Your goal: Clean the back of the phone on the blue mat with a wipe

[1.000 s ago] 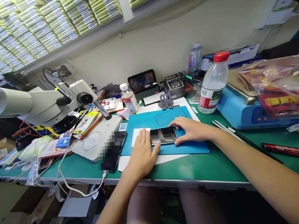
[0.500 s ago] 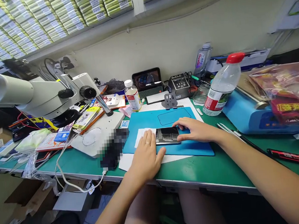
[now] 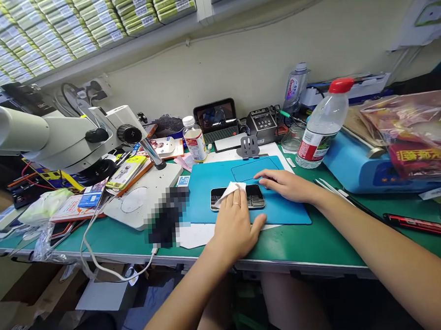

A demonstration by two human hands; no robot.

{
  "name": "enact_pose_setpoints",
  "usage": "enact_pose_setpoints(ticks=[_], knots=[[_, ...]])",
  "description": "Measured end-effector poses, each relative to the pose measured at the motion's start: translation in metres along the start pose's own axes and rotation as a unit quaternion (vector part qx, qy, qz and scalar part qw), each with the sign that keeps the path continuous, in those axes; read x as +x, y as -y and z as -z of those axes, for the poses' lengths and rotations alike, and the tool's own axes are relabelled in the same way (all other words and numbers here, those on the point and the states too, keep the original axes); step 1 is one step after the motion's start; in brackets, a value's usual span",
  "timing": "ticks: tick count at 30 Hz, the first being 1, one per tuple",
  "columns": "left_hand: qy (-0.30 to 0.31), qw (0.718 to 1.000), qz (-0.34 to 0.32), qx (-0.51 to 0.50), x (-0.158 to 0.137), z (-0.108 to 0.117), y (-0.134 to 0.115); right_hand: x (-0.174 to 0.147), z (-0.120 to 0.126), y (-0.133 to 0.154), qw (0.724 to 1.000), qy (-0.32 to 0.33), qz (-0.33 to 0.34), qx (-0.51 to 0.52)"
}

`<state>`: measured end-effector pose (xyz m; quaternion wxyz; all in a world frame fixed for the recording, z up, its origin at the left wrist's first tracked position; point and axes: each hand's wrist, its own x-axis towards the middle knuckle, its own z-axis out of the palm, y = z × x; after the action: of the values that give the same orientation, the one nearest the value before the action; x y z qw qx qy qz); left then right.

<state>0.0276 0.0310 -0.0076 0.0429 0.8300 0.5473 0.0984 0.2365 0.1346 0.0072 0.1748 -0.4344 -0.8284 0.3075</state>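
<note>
A phone [image 3: 257, 199] with a glossy dark screen lies lengthwise on a blue mat [image 3: 199, 176]. My left hand [image 3: 235, 228] presses a white wipe [image 3: 232, 187] onto the middle of the screen, its fingers together over it and its thumb out to the right. Part of the phone is hidden under that hand and the wipe. Just off the phone's right end, my right hand [image 3: 286, 185] hovers over or rests on the mat; which of these I cannot tell. Its fingers are apart and hold nothing.
A microscope [image 3: 67, 138] stands at the left, beside papers and a cabled dark object [image 3: 168, 222]. Behind the mat are a small bottle [image 3: 195, 141], a screen [image 3: 216, 117] and a control box [image 3: 261, 126]. A red-capped bottle [image 3: 320, 130] and blue machine [image 3: 357, 163] stand right.
My left hand has slid the wipe rightward from the phone's left end to its middle. My right hand has let go of the phone's right end. The view has shifted slightly.
</note>
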Motion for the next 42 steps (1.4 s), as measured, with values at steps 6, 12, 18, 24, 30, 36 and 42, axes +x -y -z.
enact_pose_setpoints(ticks=[6, 12, 18, 24, 30, 36, 42], knots=[[0.004, 1.000, -0.019, -0.010, 0.009, -0.002, -0.009, 0.000, 0.003, 0.001, 0.999, 0.018, 0.031, -0.025], [0.007, 0.999, -0.034, -0.013, -0.002, -0.003, -0.022, -0.006, 0.012, 0.001, 0.994, 0.094, 0.034, -0.037], [0.034, 0.997, -0.064, -0.006, 0.011, -0.001, -0.025, -0.006, 0.012, -0.005, 0.993, 0.103, 0.048, -0.036], [0.016, 0.998, -0.059, -0.009, 0.007, -0.006, -0.030, -0.007, 0.011, -0.004, 0.993, 0.108, 0.042, -0.032], [0.007, 0.999, -0.049, 0.004, 0.012, -0.007, -0.031, -0.008, 0.011, -0.002, 0.994, 0.096, 0.037, -0.028], [0.011, 0.999, -0.052, 0.012, 0.007, -0.004, -0.033, -0.006, 0.009, 0.000, 0.996, 0.082, 0.022, -0.017], [0.012, 0.999, -0.048, -0.005, 0.017, 0.000, -0.027, -0.007, 0.009, 0.005, 0.997, 0.071, 0.028, -0.022]])
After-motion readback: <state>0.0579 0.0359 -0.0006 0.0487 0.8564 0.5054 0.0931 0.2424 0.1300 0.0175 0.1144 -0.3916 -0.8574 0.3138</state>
